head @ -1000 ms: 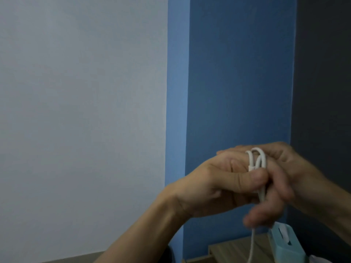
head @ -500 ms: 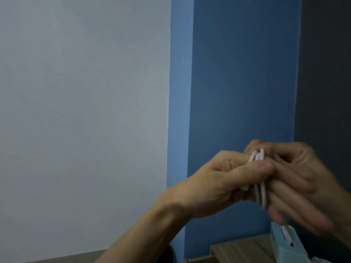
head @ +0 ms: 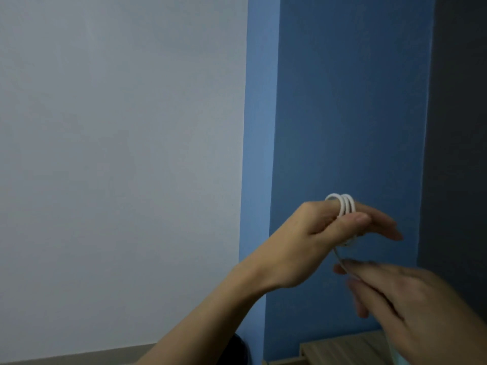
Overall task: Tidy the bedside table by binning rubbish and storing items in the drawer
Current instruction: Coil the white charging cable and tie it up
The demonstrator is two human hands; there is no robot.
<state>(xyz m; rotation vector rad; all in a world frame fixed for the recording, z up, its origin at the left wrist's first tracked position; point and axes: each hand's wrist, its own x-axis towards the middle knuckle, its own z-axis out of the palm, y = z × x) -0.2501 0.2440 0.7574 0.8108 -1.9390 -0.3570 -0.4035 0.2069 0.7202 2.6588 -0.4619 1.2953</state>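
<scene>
Cable (head: 342,206) coiled round left hand (head: 316,233) — no writing visible.

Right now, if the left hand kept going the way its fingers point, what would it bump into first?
Probably nothing close: the left hand, wrapped in white cable, points right toward the dark wall. How far that is, I can't tell.

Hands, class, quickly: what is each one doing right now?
Left hand: closed, holding white cable coiled round its fingers.
Right hand: blurred, pinching the cable's loose end.
</scene>
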